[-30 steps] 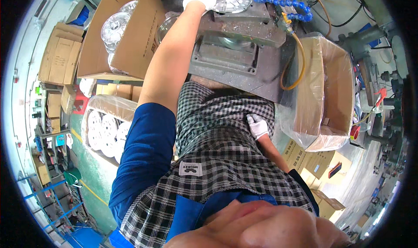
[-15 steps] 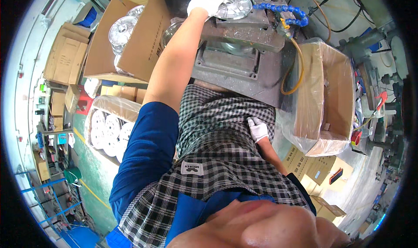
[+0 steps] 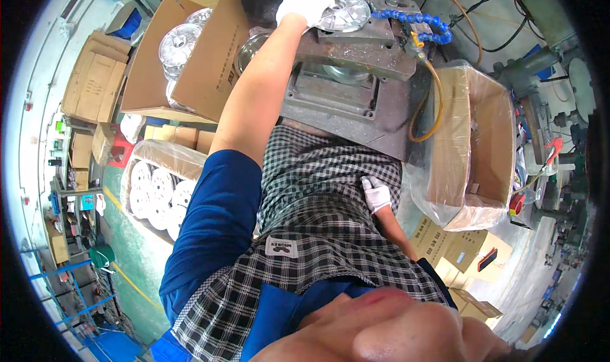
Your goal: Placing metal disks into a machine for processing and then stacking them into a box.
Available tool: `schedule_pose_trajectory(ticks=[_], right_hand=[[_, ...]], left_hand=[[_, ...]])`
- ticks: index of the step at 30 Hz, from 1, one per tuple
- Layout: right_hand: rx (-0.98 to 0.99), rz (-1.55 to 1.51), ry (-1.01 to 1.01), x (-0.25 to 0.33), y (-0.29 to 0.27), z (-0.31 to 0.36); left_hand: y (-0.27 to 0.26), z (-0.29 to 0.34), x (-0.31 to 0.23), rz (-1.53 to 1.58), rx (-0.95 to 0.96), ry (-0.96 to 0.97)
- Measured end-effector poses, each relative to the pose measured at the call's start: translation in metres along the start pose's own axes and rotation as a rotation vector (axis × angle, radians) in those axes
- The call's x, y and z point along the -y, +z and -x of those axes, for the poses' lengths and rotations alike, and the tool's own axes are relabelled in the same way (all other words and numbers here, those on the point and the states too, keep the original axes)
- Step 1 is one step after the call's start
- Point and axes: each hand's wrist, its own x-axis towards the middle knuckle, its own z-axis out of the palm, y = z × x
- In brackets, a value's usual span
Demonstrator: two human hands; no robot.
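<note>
My left hand (image 3: 304,8), in a white glove, reaches far forward with its fingers closed on the left rim of a shiny spoked metal wheel (image 3: 346,12). The wheel is over a metal block on top of the machine fixture (image 3: 356,55). My right hand (image 3: 377,195), also gloved in white, rests on the checked apron (image 3: 318,158) over my lap. Its fingers lie flat, with the thumb a little apart, and nothing shows in it. A blue segmented coolant hose (image 3: 413,17) ends right beside the wheel.
At the left, a tall carton (image 3: 219,63) holds several shiny wheels (image 3: 180,47). Below it, a plastic-lined box (image 3: 168,151) contains white-looking wheels (image 3: 152,193). A plastic-lined carton (image 3: 448,152) stands to the right. A yellow hose (image 3: 438,101) loops between it and the fixture.
Very little differs. The view has shifted slightly; my left hand keeps its hold at the wheel's rim, and my right hand stays on the apron.
</note>
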Motion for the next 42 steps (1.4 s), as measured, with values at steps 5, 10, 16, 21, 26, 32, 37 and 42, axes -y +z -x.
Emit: schedule_pose_trajectory(ticks=[5,10,16,21,26,32,37,42], right_hand=[[0.028,-0.006,0.063,0.002,0.011,-0.007],[-0.083,0.006,-0.025,-0.011,0.035,-0.037],[-0.028,-0.076,-0.087,0.001,0.033,-0.029],[0.056,-0.022,-0.056,-0.004,0.032,-0.037],[0.025,0.118,-0.161,0.008,0.048,-0.061],[0.027,0.204,-0.071,0.024,0.069,-0.064],[0.072,0.272,-0.044,0.025,0.058,-0.065],[0.055,0.240,-0.058,0.029,0.043,-0.058]], left_hand=[[0.002,0.006,0.014,0.024,-0.029,0.020],[-0.013,0.007,0.008,0.104,-0.042,0.038],[-0.001,0.000,0.015,0.141,-0.058,0.030],[-0.010,0.005,0.026,0.172,-0.062,-0.017],[-0.006,-0.002,0.032,0.205,-0.100,-0.015],[-0.020,0.020,0.036,0.259,-0.058,0.053],[-0.034,0.013,0.014,0.188,-0.007,0.005],[-0.015,-0.007,0.013,0.075,-0.098,0.012]])
